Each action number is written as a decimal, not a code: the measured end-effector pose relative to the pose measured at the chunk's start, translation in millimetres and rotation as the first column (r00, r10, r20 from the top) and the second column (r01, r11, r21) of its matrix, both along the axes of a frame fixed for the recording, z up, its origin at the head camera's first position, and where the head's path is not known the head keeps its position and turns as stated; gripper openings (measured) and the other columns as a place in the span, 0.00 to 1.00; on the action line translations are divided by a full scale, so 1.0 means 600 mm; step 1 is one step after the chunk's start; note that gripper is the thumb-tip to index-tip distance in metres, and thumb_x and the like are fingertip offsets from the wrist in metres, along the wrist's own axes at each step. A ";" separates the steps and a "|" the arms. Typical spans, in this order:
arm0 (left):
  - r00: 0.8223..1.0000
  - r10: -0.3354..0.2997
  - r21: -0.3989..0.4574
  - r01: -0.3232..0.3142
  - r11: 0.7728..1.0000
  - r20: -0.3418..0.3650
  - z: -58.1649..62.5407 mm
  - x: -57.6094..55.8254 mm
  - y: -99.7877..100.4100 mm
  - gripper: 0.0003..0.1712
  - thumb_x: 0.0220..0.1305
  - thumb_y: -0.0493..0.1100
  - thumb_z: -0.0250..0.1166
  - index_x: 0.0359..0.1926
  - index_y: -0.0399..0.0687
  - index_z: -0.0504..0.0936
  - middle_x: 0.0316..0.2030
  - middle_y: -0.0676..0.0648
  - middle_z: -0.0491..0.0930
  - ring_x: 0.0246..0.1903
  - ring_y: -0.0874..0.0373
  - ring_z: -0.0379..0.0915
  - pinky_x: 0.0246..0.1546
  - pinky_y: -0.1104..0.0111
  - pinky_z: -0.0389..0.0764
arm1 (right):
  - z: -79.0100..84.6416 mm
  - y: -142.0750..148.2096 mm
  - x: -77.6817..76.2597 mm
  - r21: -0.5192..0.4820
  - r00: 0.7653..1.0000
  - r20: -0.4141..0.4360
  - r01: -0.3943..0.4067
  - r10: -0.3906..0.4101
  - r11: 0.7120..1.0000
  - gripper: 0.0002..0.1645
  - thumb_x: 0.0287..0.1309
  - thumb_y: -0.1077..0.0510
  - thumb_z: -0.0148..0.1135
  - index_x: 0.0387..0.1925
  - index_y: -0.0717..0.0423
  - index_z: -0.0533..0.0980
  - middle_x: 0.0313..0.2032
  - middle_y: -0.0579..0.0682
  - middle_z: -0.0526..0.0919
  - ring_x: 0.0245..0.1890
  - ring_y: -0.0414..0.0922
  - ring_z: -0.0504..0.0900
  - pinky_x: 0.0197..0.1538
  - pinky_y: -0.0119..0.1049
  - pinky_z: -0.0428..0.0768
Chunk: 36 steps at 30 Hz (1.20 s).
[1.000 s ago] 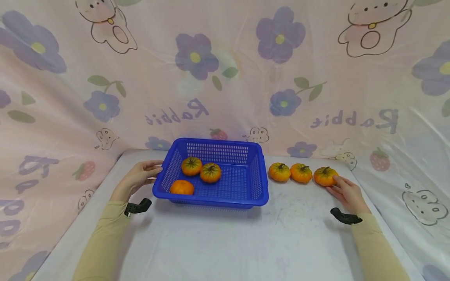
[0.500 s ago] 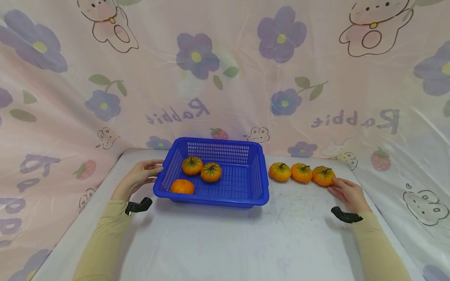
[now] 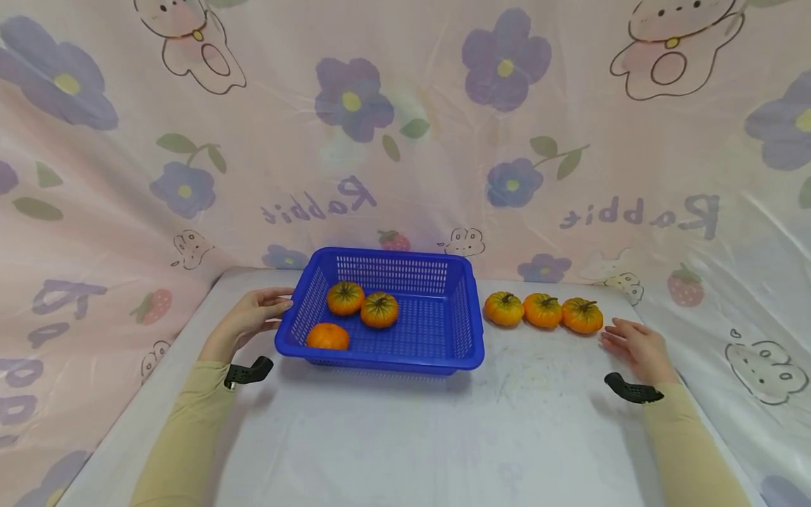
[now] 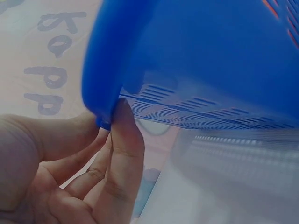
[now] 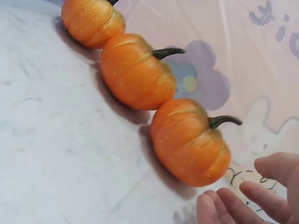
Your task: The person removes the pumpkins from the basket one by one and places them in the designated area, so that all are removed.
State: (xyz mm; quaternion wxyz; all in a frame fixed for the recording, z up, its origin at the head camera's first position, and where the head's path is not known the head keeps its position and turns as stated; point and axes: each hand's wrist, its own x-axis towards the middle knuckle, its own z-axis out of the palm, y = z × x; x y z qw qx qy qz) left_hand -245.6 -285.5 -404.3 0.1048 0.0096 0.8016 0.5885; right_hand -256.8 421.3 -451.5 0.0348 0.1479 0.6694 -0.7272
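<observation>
My left hand (image 3: 250, 320) pinches the left rim of a blue plastic basket (image 3: 380, 362); in the left wrist view the thumb and fingers (image 4: 125, 154) close on that rim. Inside the basket lie three small orange pumpkins: one at the back left (image 3: 346, 298), one beside it (image 3: 379, 310), and one at the front left (image 3: 327, 336) with no stem showing. Right of the basket three more stand in a row: a left pumpkin (image 3: 503, 309), a middle pumpkin (image 3: 542, 310) and a right pumpkin (image 3: 582, 316). My right hand (image 3: 638, 348) is apart from the right pumpkin, its fingers relaxed and holding nothing.
A white table (image 3: 405, 436) lies under everything. Behind and at both sides hangs a pale cloth (image 3: 418, 162) printed with flowers and rabbits. A black band piece (image 3: 633, 389) sits at my right wrist, another black piece (image 3: 250, 372) at my left.
My right hand has pushed the right pumpkin slightly left against its neighbour, let go of it and drawn back to the right. The left hand and the basket have stayed in place.
</observation>
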 end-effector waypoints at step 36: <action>1.000 0.004 0.042 -0.004 0.999 -0.010 -0.007 -0.003 -0.002 0.31 0.70 0.44 0.57 0.68 0.35 0.61 0.45 0.45 0.79 0.41 0.57 0.78 0.45 0.66 0.79 | 0.214 -0.287 -0.053 0.361 0.814 -0.202 -0.454 0.544 0.815 0.34 0.71 0.46 0.48 0.66 0.66 0.60 0.60 0.69 0.68 0.56 0.55 0.75 0.56 0.41 0.73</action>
